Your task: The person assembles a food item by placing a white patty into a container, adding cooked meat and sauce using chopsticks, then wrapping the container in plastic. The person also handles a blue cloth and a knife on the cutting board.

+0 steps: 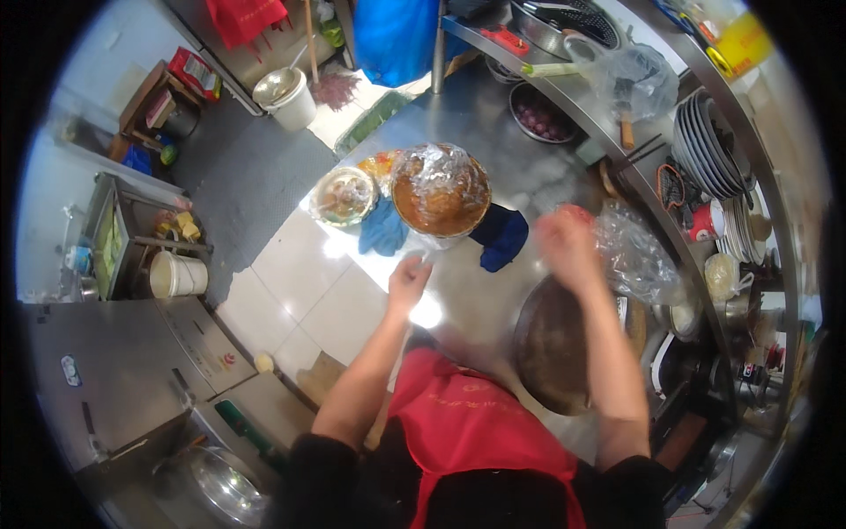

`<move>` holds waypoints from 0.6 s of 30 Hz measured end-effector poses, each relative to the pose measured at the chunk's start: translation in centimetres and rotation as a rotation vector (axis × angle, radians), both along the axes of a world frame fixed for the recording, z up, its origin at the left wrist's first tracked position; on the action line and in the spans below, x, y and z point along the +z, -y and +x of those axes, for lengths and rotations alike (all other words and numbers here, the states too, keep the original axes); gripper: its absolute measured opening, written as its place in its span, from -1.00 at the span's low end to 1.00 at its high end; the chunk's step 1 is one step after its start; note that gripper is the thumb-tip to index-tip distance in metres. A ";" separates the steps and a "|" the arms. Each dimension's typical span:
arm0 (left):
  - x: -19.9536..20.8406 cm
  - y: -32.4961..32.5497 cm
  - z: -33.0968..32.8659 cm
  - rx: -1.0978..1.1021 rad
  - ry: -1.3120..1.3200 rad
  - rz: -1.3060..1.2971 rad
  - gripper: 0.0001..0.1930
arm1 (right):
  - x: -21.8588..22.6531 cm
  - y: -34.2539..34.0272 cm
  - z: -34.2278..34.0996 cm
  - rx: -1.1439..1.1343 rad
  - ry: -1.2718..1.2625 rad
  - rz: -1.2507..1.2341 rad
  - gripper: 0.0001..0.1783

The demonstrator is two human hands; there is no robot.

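My left hand (408,283) is raised by the steel counter's (480,295) left edge, its fingers pinched together; what they hold, if anything, is too small to make out. Over the counter's right part is my right hand (564,244), smeared by motion, beside something red and a crumpled clear plastic bag (639,256). Beyond my hands stands a round basin (478,220) of brown food, partly covered by shiny clear film (441,166). A light-blue cloth (383,231) and a dark-blue cloth (504,238) lie beside it. Left of the basin is a film-covered bowl (344,197).
A round dark chopping board (553,344) lies close on the right. Above the counter's right side runs a steel shelf (564,97) with stacked plates (705,145). A bowl of purplish round items (542,115) sits at the back. White buckets (291,106) stand left.
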State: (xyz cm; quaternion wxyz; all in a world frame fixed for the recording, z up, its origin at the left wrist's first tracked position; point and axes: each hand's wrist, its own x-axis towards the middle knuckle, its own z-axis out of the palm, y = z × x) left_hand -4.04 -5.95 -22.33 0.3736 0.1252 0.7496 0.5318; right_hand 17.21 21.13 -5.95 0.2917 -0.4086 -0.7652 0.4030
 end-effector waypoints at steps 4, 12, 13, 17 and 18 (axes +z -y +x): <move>-0.8 -4.3 -1.8 0.206 0.652 0.160 -0.80 | -13.0 10.9 -4.2 0.160 0.042 -0.610 -0.72; 3.4 -5.4 -1.8 0.322 0.714 0.217 -0.87 | -13.9 13.0 -9.1 -0.139 -0.107 -0.979 -0.54; 4.1 -5.4 -2.0 0.314 0.688 0.255 -0.88 | -13.4 13.3 -9.7 -0.144 -0.077 -0.858 -0.54; 6.5 -7.0 -3.0 0.238 0.551 0.241 -0.91 | -11.0 13.8 -11.3 -0.076 0.148 -0.146 -0.59; 6.9 -7.5 -3.0 0.205 0.491 0.226 -0.91 | -10.3 13.6 -11.5 -0.052 0.159 -0.062 -0.59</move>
